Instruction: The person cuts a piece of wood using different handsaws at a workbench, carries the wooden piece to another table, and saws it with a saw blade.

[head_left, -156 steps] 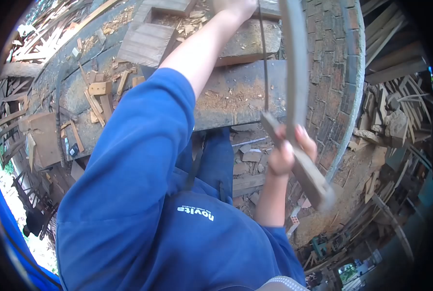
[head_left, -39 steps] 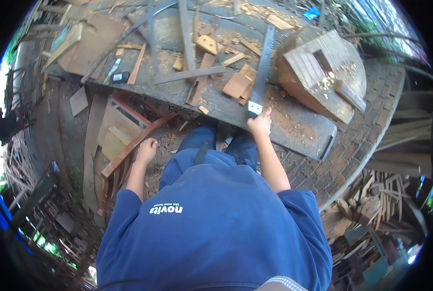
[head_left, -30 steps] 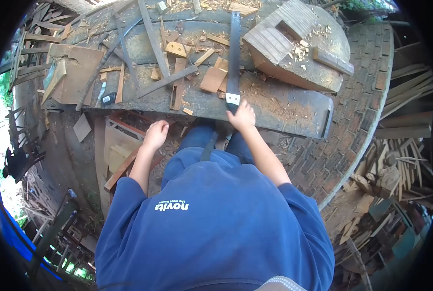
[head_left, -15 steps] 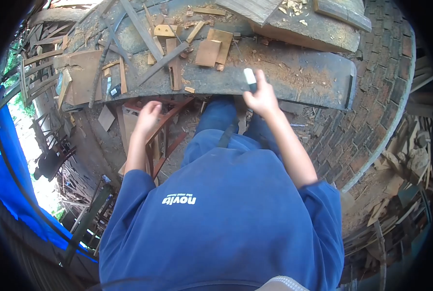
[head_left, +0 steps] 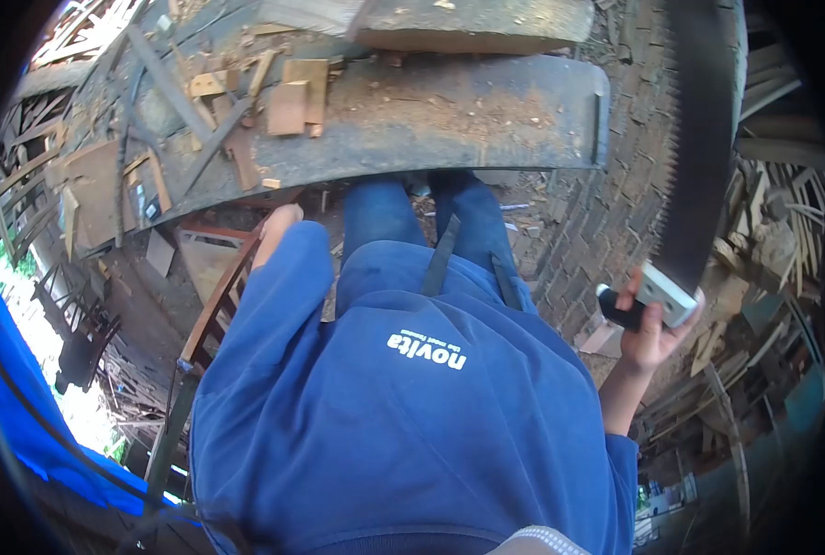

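Note:
At the right, my right hand [head_left: 651, 338] is closed on the black and white handle of a handsaw [head_left: 697, 148]. The saw's wide dark blade points up past the bench's right end, its teeth facing left. A small black item with a white tip [head_left: 616, 310] is also at this hand. My left hand [head_left: 283, 218] is beside the reddish wooden frame [head_left: 220, 294], just below the bench edge; its fingers are mostly hidden by the sleeve and wrist.
A worn workbench [head_left: 486, 111] spans the front with sawdust, wood blocks [head_left: 289, 107] and a thick board [head_left: 486, 26] on it. Scrap wood [head_left: 764, 250] is piled at the right beside the brick floor [head_left: 570, 250]. A blue tarp [head_left: 24, 425] hangs at the left.
My right hand has moved from above the bench to the far right, and a saw is now in it. My left hand is lower, nearer the wooden frame. The view has shifted right.

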Demonstrator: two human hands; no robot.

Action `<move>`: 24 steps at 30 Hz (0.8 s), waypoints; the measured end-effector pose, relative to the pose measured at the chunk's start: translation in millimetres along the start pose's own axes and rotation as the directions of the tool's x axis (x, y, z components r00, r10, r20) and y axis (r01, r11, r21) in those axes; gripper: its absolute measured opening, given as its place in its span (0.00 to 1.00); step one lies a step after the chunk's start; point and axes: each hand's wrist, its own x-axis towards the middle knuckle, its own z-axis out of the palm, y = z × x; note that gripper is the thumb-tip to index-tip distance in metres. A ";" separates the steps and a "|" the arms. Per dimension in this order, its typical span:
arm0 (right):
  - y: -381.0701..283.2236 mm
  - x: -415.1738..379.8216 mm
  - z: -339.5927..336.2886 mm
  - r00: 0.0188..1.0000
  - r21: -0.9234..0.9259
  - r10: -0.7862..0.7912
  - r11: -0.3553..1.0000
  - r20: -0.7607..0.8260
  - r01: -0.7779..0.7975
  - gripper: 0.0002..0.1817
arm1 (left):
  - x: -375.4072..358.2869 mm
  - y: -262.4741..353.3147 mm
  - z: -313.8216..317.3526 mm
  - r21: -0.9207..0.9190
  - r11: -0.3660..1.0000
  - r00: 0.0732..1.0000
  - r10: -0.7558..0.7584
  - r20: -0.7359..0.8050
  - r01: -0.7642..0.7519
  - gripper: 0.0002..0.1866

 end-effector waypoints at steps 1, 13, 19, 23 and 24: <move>-6.6 -1.1 -11.2 0.998 0.042 -0.017 0.999 -0.064 0.020 0.25 | 29.2 26.6 6.0 -0.079 0.996 0.997 0.047 -0.053 -0.052 0.27; -31.2 -16.3 -48.8 0.949 0.123 0.194 0.978 -0.248 -0.168 0.33 | -216.2 364.7 34.4 0.275 -0.077 0.012 0.952 0.306 -0.958 0.32; -18.1 -19.0 -38.7 0.960 -0.029 0.052 0.998 -0.275 -0.062 0.26 | -50.2 227.7 -3.4 0.245 0.732 0.770 0.623 0.135 -0.636 0.27; 26.6 25.9 -0.1 0.979 -0.125 -0.018 0.992 -0.202 -0.007 0.21 | -159.7 154.9 -107.1 -0.150 0.440 0.461 0.873 -0.158 -0.885 0.18; 36.9 43.6 17.1 0.967 -0.146 0.038 0.986 -0.253 -0.077 0.20 | -188.7 145.7 -139.9 -0.187 0.300 0.351 0.849 -0.394 -0.935 0.18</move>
